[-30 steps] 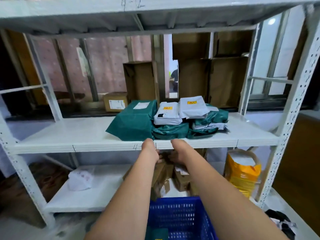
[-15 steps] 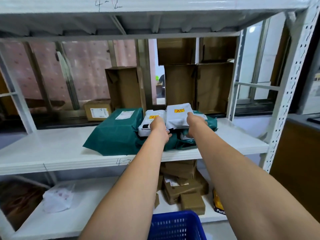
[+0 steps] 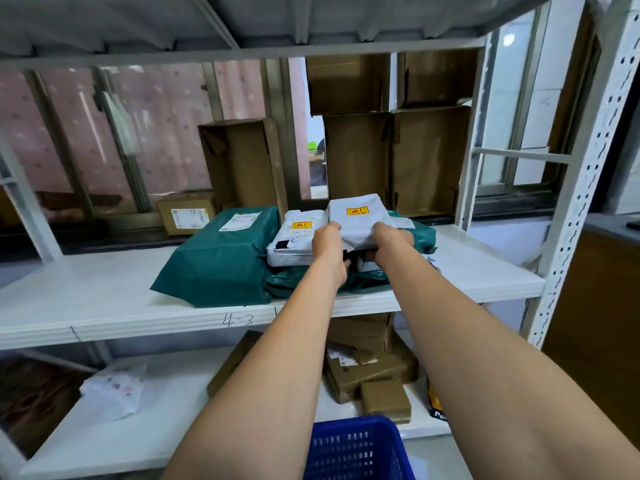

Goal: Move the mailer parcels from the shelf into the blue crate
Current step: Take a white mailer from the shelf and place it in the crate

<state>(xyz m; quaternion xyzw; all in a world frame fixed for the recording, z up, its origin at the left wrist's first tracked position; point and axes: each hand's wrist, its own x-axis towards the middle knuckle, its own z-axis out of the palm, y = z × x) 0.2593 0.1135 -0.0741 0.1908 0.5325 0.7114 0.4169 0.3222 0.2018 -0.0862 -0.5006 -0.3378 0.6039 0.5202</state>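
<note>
Here the middle shelf (image 3: 104,306) of a white metal rack carries the whole pile of mailers, gathered toward its front edge and a little right of its middle. The largest piece, a big green mailer (image 3: 221,258), lies at the left of the pile with its near corner close to the front edge. To its right, lower green mailers (image 3: 298,284) form a crumpled bed on which two white mailers are stacked side by side. The left white mailer (image 3: 294,242) lies flat; the right white mailer (image 3: 358,216) is tipped up at its near end, its long axis running from front to back of the shelf, away from the person.

That right white mailer is gripped at its near end by both hands. The left hand (image 3: 329,244) is curled over its left near corner, and the right hand (image 3: 393,239) is curled over its right near corner; the fingertips themselves are hidden under the parcel. Both hands are judged equally near.

The blue crate (image 3: 356,448) is seen at the bottom edge of the view, below and nearer than the shelf's front edge, between the forearms. The coming move is judged to be a pull toward the person and then down, and the front edge of the shelf must be cleared first. The neighbouring white mailer touches the held one and could be dragged along. Brown cardboard boxes (image 3: 367,368) are piled on the lower shelf (image 3: 138,427), just behind the crate.
</note>
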